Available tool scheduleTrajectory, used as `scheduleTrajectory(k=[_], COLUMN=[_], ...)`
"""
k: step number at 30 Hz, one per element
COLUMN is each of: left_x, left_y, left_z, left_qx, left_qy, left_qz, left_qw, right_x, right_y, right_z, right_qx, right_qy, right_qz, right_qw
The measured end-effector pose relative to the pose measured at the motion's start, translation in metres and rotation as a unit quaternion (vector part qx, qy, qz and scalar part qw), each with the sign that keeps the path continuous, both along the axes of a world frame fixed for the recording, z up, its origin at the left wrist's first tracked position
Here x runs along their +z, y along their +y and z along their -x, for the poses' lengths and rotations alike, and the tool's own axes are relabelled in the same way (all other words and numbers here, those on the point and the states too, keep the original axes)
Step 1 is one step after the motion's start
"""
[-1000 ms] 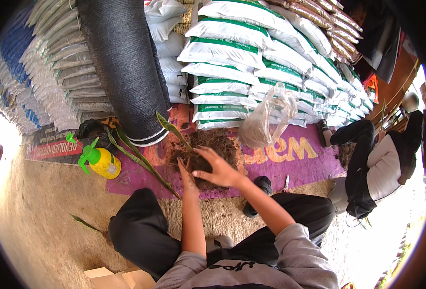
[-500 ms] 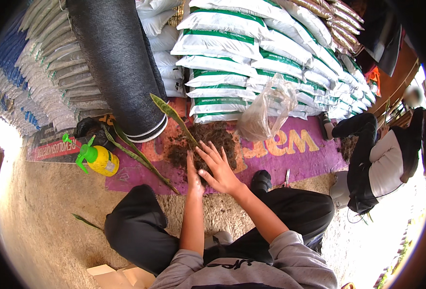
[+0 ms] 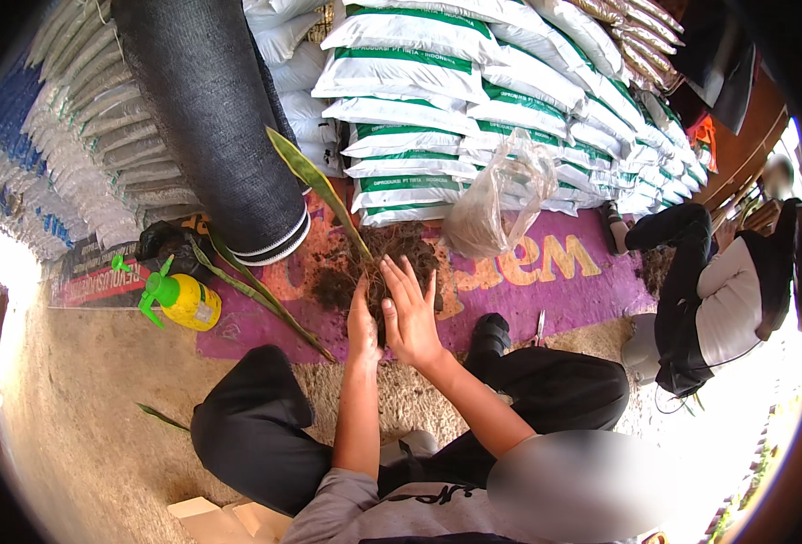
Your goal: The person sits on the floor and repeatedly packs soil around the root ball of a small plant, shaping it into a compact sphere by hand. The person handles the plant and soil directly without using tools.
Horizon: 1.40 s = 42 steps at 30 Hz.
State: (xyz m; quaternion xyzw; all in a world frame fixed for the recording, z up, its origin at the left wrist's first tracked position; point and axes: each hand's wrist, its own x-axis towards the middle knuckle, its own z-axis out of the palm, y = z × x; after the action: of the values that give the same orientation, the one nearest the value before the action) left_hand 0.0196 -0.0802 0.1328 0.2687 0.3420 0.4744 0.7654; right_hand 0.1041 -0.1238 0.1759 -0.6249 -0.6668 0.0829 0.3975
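A snake plant leaf [image 3: 321, 189], green with yellow edges, stands tilted up and to the left, with stringy roots at its base. Its dark soil clump [image 3: 381, 313] is pressed between my two palms. My left hand [image 3: 362, 328] lies along the clump's left side, fingers pointing away from me. On the other side my right hand [image 3: 410, 313] presses in, its fingers long and slightly spread. Behind them spreads a heap of loose soil [image 3: 410, 245] on the purple printed sheet [image 3: 546, 308]. My palms hide part of the clump.
Left of the soil lie more snake plant leaves [image 3: 260, 295] and a yellow-green spray bottle [image 3: 179, 299]. A clear plastic bag [image 3: 500, 204] stands behind right, before stacked white sacks [image 3: 410, 72]. A dark mesh roll [image 3: 210, 118] leans nearby. Scissors [image 3: 540, 328] and another person [image 3: 727, 290] are at right.
My right hand has turned more upright and drawn closer to my left, closing in on the soil clump. More of the roots shows at the leaf's base. The view has shifted slightly.
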Motion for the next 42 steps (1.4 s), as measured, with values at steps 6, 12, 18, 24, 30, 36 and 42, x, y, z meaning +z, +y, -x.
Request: scheduleTrajectory(k=[6,12,18,24,30,36,42], left_x=[0.001,-0.005,0.02,0.028,0.016,0.013,0.011], left_y=[0.003,0.009,-0.009,-0.01,-0.005,-0.003,-0.008], left_z=[-0.003,0.006,-0.001,-0.003,-0.014,-0.016,-0.006], left_qx=[0.006,0.031,0.034,0.008,0.093,0.051,0.031], left_qy=[-0.151,-0.129,-0.1,-0.137,0.035,-0.13,-0.004], left_qz=[0.063,0.08,0.056,-0.023,-0.14,-0.089,-0.11], left_qw=[0.986,0.988,0.993,0.99,0.985,0.986,0.993], right_x=[-0.013,0.002,-0.003,-0.009,-0.01,-0.005,-0.017], right_y=[0.01,-0.002,-0.004,0.009,0.008,0.002,-0.011], right_z=[-0.014,-0.022,0.006,-0.012,-0.009,0.001,0.007], right_qx=[0.068,-0.035,0.03,-0.018,0.014,-0.011,-0.047], right_qy=[0.308,0.202,0.129,0.43,0.596,0.212,0.129], right_qz=[-0.078,-0.134,-0.054,-0.041,-0.025,-0.12,-0.069], right_qw=[0.946,0.97,0.99,0.902,0.802,0.97,0.988])
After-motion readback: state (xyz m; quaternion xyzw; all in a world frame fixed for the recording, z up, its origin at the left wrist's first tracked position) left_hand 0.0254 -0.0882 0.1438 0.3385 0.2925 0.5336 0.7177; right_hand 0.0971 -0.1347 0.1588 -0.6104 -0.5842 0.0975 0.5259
